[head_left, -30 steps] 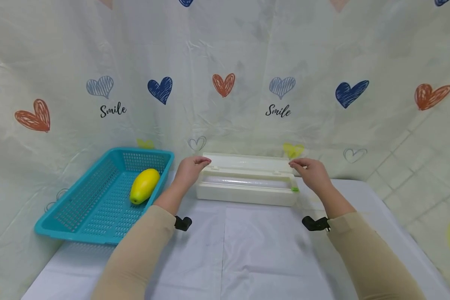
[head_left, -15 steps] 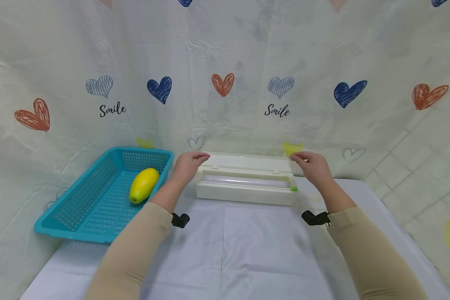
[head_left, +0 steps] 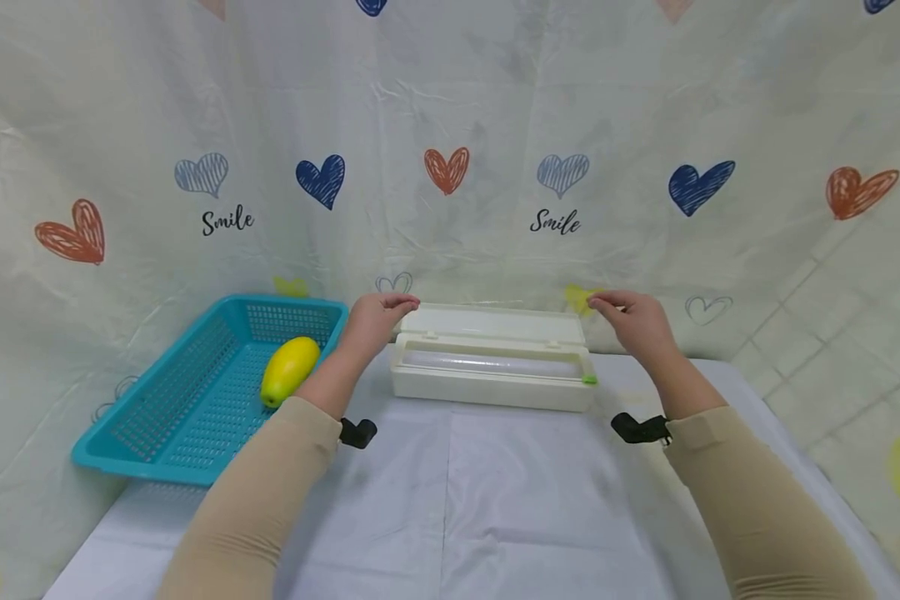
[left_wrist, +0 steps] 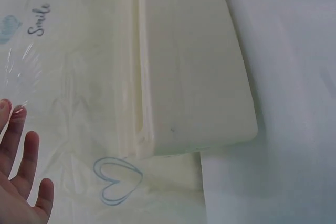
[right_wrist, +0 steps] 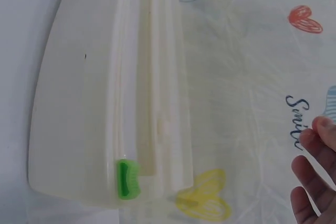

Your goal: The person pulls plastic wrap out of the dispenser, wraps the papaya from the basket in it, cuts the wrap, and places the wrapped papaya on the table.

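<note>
A white cling film dispenser point(head_left: 495, 388) stands on the table with its lid point(head_left: 495, 322) tipped back. Inside lies a roll of clear film point(head_left: 495, 362), and a green slide cutter point(right_wrist: 127, 179) sits at the right end of its front rail. My left hand point(head_left: 371, 327) is raised over the left end, thumb and forefinger pinching clear cling film point(left_wrist: 23, 74) that shows as shiny creases. Past the right end, my right hand point(head_left: 633, 322) pinches thumb to forefinger at the same height; the film there is almost invisible. The other fingers of both hands are spread loosely.
A blue-green plastic basket point(head_left: 157, 417) stands at the left, holding a yellow papaya-like fruit point(head_left: 290, 370). White cloth covers the table point(head_left: 450, 508). Right behind the dispenser hangs a pale curtain point(head_left: 495, 100) printed with hearts.
Both hands have risen above the dispenser's lid, and the right hand has shifted slightly outward. The dispenser, basket and fruit have stayed in place.
</note>
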Tool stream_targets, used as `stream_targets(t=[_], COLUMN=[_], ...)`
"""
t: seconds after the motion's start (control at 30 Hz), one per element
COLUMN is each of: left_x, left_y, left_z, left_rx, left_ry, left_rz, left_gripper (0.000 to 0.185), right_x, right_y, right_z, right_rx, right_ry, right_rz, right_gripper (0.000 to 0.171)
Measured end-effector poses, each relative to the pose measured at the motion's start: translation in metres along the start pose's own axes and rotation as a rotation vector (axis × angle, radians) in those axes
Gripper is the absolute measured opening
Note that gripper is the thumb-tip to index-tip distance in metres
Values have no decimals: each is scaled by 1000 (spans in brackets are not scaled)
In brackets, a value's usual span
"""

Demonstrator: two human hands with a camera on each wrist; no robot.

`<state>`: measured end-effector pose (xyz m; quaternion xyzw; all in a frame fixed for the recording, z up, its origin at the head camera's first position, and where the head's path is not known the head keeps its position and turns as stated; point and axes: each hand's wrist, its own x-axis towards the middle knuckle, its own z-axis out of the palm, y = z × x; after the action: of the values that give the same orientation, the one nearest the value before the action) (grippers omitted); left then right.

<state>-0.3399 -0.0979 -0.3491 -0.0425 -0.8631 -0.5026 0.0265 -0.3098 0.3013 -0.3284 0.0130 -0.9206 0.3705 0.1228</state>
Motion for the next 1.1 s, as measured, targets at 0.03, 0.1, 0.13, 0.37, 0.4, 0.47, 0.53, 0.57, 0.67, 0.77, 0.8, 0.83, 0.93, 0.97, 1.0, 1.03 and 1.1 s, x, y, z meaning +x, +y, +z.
stream_targets(t=[0.03, 0.1, 0.13, 0.37, 0.4, 0.47, 0.53, 0.57, 0.67, 0.77, 0.8, 0.83, 0.93, 0.97, 1.0, 1.03, 1.1], left_x=[1, 3, 4, 6, 5, 4, 4, 3, 4, 5, 6, 6, 7, 7, 7, 7, 6], left_y=[0, 2, 3, 15, 17, 21, 24, 25, 28, 31, 32, 32, 36, 37, 39, 40, 43], left_z=[0, 0, 0, -6, -7, -9, -12, -13, -15, -16, -17, -18, -20, -21, -21, -22, -23], left_rx=[4, 5, 6, 10, 5, -6, -14, -18, -12, -11, -11, -13, -7, -3, 2, 1, 4], left_ry=[-3, -4, -5, 14, 19, 28, 30, 28, 21, 21, 23, 25, 40, 45, 50, 53, 60], left_rz=[6, 18, 22, 43, 47, 51, 55, 54, 59, 63, 64, 65, 79, 87, 94, 102, 113], left_gripper=[28, 28, 28, 28, 28, 26, 24, 24, 24, 24, 24, 24, 25, 26, 26, 27, 27], right_x=[0, -1, -1, 3, 3, 4, 5, 5, 6, 6, 7, 7, 8, 8, 8, 8, 8], right_y=[-1, -3, -4, -10, -11, -14, -17, -18, -19, -20, -21, -21, -24, -25, -26, -27, -29], right_z=[-2, -4, -6, -14, -15, -16, -18, -19, -22, -24, -25, -26, -29, -29, -30, -31, -32], right_rx=[-2, 0, 3, 9, 14, 24, 38, 47, 57, 63, 62, 63, 68, 68, 72, 79, 87], right_ry=[-3, -6, -9, 10, 11, 12, 7, 5, 6, 16, 21, 25, 36, 40, 44, 46, 54], right_rz=[2, 9, 18, 2, 3, 6, 17, 18, 15, 4, 0, -2, -2, -2, 1, 4, 9], right_gripper=[56, 56, 57, 59, 58, 58, 59, 59, 59, 60, 60, 61, 62, 62, 62, 62, 61])
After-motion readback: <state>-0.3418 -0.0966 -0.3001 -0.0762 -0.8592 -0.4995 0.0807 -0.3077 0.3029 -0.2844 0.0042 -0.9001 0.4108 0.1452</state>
